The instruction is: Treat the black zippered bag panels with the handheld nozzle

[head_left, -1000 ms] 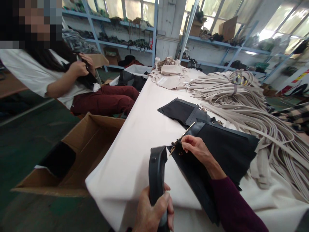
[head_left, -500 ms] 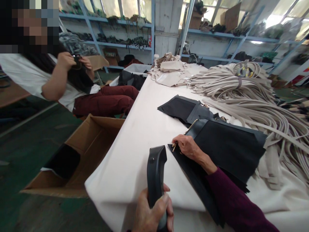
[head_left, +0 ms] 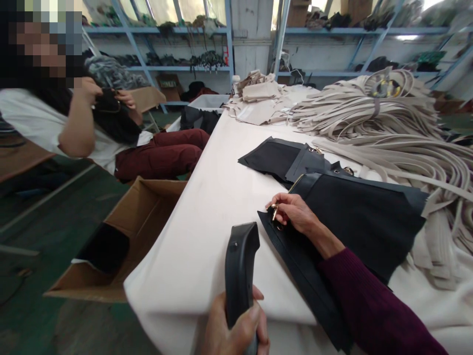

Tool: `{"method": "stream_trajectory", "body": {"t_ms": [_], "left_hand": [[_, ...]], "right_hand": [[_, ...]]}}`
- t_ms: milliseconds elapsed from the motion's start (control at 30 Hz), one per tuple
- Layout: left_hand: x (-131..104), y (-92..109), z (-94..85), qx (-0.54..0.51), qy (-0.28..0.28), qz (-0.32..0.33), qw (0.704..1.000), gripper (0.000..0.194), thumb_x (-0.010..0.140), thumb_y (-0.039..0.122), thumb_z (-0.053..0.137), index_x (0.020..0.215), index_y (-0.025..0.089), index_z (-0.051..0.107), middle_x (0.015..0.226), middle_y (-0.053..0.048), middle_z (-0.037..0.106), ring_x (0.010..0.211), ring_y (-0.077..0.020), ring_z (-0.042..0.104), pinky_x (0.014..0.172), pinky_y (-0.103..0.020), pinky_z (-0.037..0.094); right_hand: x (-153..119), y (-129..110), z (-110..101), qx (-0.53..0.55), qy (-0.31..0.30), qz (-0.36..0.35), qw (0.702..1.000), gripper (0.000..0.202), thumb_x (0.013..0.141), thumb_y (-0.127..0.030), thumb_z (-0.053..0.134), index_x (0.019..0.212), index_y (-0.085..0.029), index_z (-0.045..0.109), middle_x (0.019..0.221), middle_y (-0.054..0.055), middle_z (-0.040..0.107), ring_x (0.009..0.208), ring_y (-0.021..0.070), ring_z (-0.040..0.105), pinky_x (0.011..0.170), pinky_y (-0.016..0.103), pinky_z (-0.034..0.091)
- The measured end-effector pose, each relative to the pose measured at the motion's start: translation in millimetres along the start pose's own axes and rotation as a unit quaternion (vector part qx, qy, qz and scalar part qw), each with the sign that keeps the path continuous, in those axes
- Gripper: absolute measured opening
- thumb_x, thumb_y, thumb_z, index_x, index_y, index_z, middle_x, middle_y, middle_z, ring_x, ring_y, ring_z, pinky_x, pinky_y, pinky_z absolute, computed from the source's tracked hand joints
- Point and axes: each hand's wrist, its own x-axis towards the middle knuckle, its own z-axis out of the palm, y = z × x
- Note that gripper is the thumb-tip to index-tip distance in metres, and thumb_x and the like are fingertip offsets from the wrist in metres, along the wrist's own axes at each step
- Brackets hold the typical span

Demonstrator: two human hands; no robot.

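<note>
My left hand (head_left: 236, 325) is wrapped round the grip of a black handheld device (head_left: 240, 271) with a curved, blunt head, at the lower middle. What kind of device it is, I cannot tell. To its right, my right hand (head_left: 293, 209) pinches a small gold-coloured metal clasp (head_left: 274, 211) at the corner of a black fabric panel (head_left: 306, 286). Another black panel (head_left: 362, 212) lies beneath and beyond my right wrist. Farther back rest more black pieces (head_left: 277, 157) with gold hardware.
A white cloth covers the table (head_left: 185, 256). Bundled beige straps (head_left: 354, 113) spread along its right side, with beige pieces (head_left: 258, 98) at the far end. At left, an open cardboard box (head_left: 148, 212) holds a black piece, and a seated person (head_left: 158, 148) holds a dark object.
My right thumb and fingers have shifted, so the gold clasp shows more clearly, raised a little. The left hand keeps the device in nearly the same place. The view has turned slightly.
</note>
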Motion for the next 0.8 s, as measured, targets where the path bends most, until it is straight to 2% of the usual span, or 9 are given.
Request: {"method": "stream_trajectory", "body": {"t_ms": [167, 267, 367, 433, 500, 567, 633, 700, 800], "left_hand": [[2, -4, 4.3, 0.012, 0.008, -0.008, 1.0, 0.049, 0.065, 0.054, 0.071, 0.088, 0.016, 0.051, 0.046, 0.006, 0.056, 0.031, -0.0072, 0.046, 0.035, -0.019, 0.037], [2, -1, 5.8, -0.009, 0.014, -0.01, 1.0, 0.047, 0.065, 0.051, 0.073, 0.088, 0.017, 0.051, 0.047, 0.006, 0.055, 0.032, -0.0075, 0.046, 0.035, -0.019, 0.038], [2, 2, 6.0, -0.015, 0.018, -0.008, 1.0, 0.046, 0.066, 0.05, 0.073, 0.088, 0.016, 0.051, 0.047, 0.007, 0.055, 0.032, -0.0077, 0.048, 0.036, -0.019, 0.038], [2, 2, 5.2, -0.01, 0.021, -0.006, 1.0, 0.046, 0.065, 0.051, 0.073, 0.087, 0.017, 0.051, 0.047, 0.006, 0.056, 0.032, -0.0077, 0.047, 0.035, -0.019, 0.038], [3, 0, 4.1, -0.008, 0.02, -0.007, 1.0, 0.045, 0.066, 0.05, 0.073, 0.087, 0.017, 0.052, 0.048, 0.006, 0.056, 0.032, -0.0077, 0.047, 0.035, -0.019, 0.038], [3, -1, 3.4, -0.007, 0.017, -0.009, 1.0, 0.044, 0.066, 0.05, 0.072, 0.087, 0.017, 0.052, 0.047, 0.007, 0.055, 0.031, -0.0073, 0.047, 0.035, -0.018, 0.038], [3, -1, 3.3, -0.008, 0.015, -0.005, 1.0, 0.043, 0.067, 0.049, 0.072, 0.087, 0.017, 0.051, 0.047, 0.007, 0.055, 0.031, -0.0071, 0.046, 0.035, -0.018, 0.038], [2, -1, 3.5, -0.01, 0.015, -0.001, 1.0, 0.042, 0.068, 0.048, 0.071, 0.087, 0.017, 0.051, 0.047, 0.007, 0.055, 0.03, -0.0073, 0.046, 0.034, -0.018, 0.038], [1, -2, 3.4, -0.011, 0.01, 0.0, 1.0, 0.041, 0.068, 0.047, 0.071, 0.087, 0.017, 0.051, 0.047, 0.007, 0.055, 0.03, -0.0077, 0.047, 0.033, -0.018, 0.038]], "right_hand": [[-10, -6, -4, -0.103, 0.02, -0.086, 0.991, 0.027, 0.069, -0.014, 0.043, 0.092, -0.016, 0.058, 0.087, 0.003, 0.062, 0.042, 0.0054, 0.052, 0.034, 0.017, 0.04], [-17, -13, -11, -0.107, 0.03, -0.099, 0.989, 0.019, 0.072, -0.014, 0.045, 0.088, -0.016, 0.055, 0.072, 0.0, 0.057, 0.045, 0.0067, 0.051, 0.039, 0.018, 0.04], [-24, -18, -17, -0.168, -0.027, -0.128, 0.977, 0.012, 0.075, -0.014, 0.05, 0.085, -0.016, 0.057, 0.065, -0.002, 0.053, 0.05, 0.0076, 0.049, 0.045, 0.019, 0.039], [-30, -19, -17, -0.256, -0.069, -0.175, 0.948, 0.024, 0.074, -0.009, 0.051, 0.093, -0.018, 0.062, 0.075, 0.0, 0.056, 0.056, 0.0081, 0.049, 0.053, 0.02, 0.041], [-35, -18, -12, -0.347, -0.096, -0.228, 0.905, 0.039, 0.071, -0.001, 0.049, 0.101, -0.022, 0.065, 0.089, 0.002, 0.057, 0.067, 0.0097, 0.052, 0.064, 0.023, 0.044], [-39, -17, -6, -0.417, -0.109, -0.255, 0.865, 0.037, 0.073, 0.001, 0.048, 0.096, -0.021, 0.066, 0.101, 0.005, 0.054, 0.077, 0.0122, 0.054, 0.073, 0.026, 0.044], [-40, -15, 0, -0.446, -0.098, -0.258, 0.851, 0.023, 0.078, -0.004, 0.05, 0.086, -0.019, 0.065, 0.104, 0.007, 0.053, 0.08, 0.0138, 0.055, 0.074, 0.028, 0.045], [-37, -12, 3, -0.419, -0.066, -0.232, 0.876, 0.013, 0.084, -0.012, 0.048, 0.082, -0.017, 0.06, 0.098, 0.008, 0.055, 0.073, 0.0127, 0.056, 0.069, 0.027, 0.047], [-29, -9, 2, -0.306, -0.004, -0.114, 0.945, 0.019, 0.091, -0.02, 0.038, 0.076, -0.017, 0.048, 0.068, 0.002, 0.057, 0.049, 0.0097, 0.056, 0.049, 0.021, 0.046]]}}
